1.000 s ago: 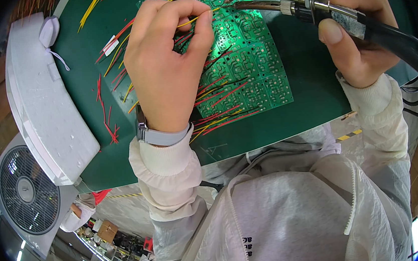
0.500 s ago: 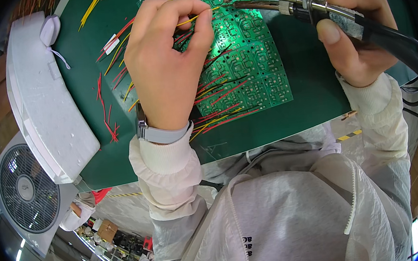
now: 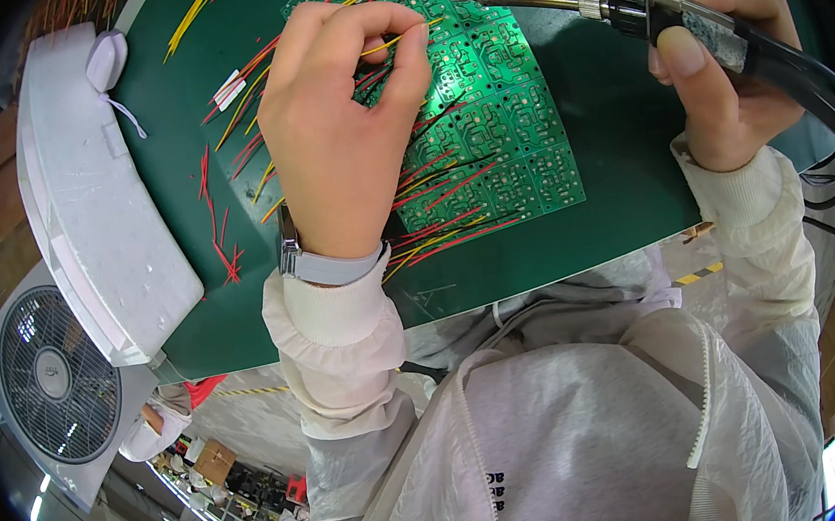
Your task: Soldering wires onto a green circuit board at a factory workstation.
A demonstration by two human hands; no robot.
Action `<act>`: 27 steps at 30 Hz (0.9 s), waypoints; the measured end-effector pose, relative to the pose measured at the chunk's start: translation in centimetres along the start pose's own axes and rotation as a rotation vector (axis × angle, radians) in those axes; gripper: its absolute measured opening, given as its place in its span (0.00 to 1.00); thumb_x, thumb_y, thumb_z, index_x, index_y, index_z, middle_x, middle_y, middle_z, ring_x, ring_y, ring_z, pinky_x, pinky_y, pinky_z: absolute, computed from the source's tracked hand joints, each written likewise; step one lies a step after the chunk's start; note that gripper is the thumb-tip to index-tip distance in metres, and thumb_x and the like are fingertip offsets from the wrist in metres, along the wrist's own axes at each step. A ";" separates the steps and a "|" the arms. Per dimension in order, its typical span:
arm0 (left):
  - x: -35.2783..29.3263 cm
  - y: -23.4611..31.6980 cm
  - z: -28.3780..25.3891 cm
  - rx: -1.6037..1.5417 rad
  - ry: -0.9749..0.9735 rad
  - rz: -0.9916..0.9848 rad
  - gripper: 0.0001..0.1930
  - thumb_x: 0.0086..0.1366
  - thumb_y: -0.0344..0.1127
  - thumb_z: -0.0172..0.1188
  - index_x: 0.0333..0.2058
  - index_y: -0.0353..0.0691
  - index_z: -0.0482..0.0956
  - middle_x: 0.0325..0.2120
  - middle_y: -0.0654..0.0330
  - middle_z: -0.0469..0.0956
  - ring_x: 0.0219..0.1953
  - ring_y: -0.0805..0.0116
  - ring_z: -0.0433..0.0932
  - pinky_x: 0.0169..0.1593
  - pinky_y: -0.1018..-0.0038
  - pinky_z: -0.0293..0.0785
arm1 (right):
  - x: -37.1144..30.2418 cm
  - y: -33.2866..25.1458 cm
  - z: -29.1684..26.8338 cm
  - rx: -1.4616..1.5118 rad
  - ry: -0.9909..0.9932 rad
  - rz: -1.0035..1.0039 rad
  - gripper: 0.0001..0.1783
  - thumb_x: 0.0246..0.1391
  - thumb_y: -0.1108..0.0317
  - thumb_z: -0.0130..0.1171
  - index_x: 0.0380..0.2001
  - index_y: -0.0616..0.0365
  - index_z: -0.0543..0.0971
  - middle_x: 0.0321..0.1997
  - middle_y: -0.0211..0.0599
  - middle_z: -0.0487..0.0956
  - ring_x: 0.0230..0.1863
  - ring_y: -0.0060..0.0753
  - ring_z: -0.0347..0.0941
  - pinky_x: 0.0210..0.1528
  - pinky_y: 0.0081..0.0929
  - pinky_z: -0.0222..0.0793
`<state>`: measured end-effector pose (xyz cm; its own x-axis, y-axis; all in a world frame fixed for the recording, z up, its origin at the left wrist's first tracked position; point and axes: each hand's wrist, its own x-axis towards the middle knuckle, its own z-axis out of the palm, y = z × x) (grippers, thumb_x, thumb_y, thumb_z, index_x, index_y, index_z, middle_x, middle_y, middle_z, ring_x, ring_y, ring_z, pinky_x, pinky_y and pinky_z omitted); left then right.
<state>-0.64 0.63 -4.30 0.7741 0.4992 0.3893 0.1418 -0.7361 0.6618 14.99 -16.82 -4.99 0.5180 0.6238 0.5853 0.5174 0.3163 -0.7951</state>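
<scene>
My left hand (image 3: 338, 117) pinches a thin yellow wire (image 3: 433, 23) between thumb and forefinger, its tip sticking out over a green circuit board panel (image 3: 554, 162). In my right hand (image 3: 731, 75) is a soldering iron (image 3: 624, 4) with a curved metal tube alongside its tip. That tip is just above the upper part of the panel, a little right of the wire's end and apart from it. Red, yellow and black wires (image 3: 445, 182) lie across the panel in rows. My left palm and fingers hide part of the panel's left side.
Loose red wires (image 3: 225, 244) lie on the green table (image 3: 294, 338) left of my hand. A white foam block (image 3: 117, 219) lines the table's left edge, a fan (image 3: 51, 371) beyond it. More yellow wires (image 3: 188, 19) rest at the far left. Dark cables (image 3: 833, 195) hang at the right.
The soldering iron has drawn back slightly to the right, its tip now apart from the wire's end. My left hand, still pinching the wire, has shifted slightly right.
</scene>
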 end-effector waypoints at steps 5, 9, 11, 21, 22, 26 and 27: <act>-0.2 0.2 -0.5 0.118 -0.039 0.034 0.06 0.51 0.25 0.63 0.30 0.38 0.78 0.26 0.59 0.72 0.27 0.67 0.75 0.31 0.75 0.70 | 0.2 0.3 -0.2 -0.010 0.030 -0.049 0.14 0.50 0.71 0.61 0.37 0.67 0.70 0.23 0.38 0.72 0.21 0.21 0.66 0.23 0.16 0.61; 2.2 0.3 -2.2 0.245 -0.033 0.220 0.06 0.55 0.27 0.62 0.33 0.39 0.78 0.30 0.60 0.75 0.33 0.68 0.75 0.35 0.76 0.68 | 0.5 0.6 -0.4 -0.054 0.192 -0.061 0.14 0.49 0.72 0.62 0.36 0.68 0.73 0.25 0.38 0.74 0.23 0.20 0.67 0.27 0.16 0.61; 4.6 0.1 -3.4 0.278 -0.127 0.078 0.07 0.60 0.31 0.59 0.37 0.38 0.77 0.33 0.63 0.77 0.37 0.72 0.74 0.40 0.77 0.65 | 0.6 0.7 -0.5 -0.091 0.262 -0.044 0.13 0.48 0.72 0.62 0.36 0.68 0.73 0.26 0.38 0.75 0.24 0.20 0.67 0.28 0.16 0.61; 8.7 -2.7 -2.7 0.341 -0.309 0.197 0.06 0.58 0.29 0.57 0.30 0.33 0.72 0.26 0.55 0.70 0.32 0.63 0.71 0.38 0.72 0.67 | 0.3 1.1 -0.6 -0.115 0.329 -0.009 0.14 0.46 0.72 0.64 0.35 0.67 0.73 0.29 0.36 0.75 0.25 0.19 0.67 0.30 0.15 0.62; 7.9 -2.2 -3.1 0.340 -0.312 0.194 0.06 0.58 0.29 0.57 0.30 0.33 0.72 0.26 0.55 0.70 0.32 0.63 0.71 0.38 0.72 0.67 | 0.3 1.0 -0.6 -0.091 0.311 -0.018 0.14 0.46 0.72 0.64 0.35 0.67 0.73 0.29 0.37 0.75 0.26 0.19 0.67 0.30 0.15 0.62; 4.0 0.5 -3.8 0.134 -0.152 -0.002 0.06 0.62 0.28 0.56 0.38 0.37 0.76 0.31 0.63 0.77 0.33 0.74 0.73 0.38 0.80 0.67 | 0.2 0.6 -0.5 -0.061 0.241 -0.046 0.14 0.46 0.72 0.63 0.36 0.67 0.73 0.30 0.38 0.75 0.26 0.20 0.66 0.29 0.16 0.61; 3.0 1.0 -3.3 0.164 -0.132 -0.052 0.05 0.62 0.27 0.55 0.37 0.37 0.76 0.31 0.62 0.77 0.32 0.74 0.73 0.37 0.81 0.68 | 0.2 0.6 -0.5 -0.040 0.214 -0.046 0.14 0.47 0.72 0.63 0.36 0.67 0.72 0.31 0.39 0.75 0.26 0.20 0.66 0.28 0.16 0.61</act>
<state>-0.26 2.86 -0.34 0.8355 0.4825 0.2627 0.2744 -0.7808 0.5613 15.75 -16.88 -5.23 0.6240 0.4420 0.6443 0.5679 0.3098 -0.7625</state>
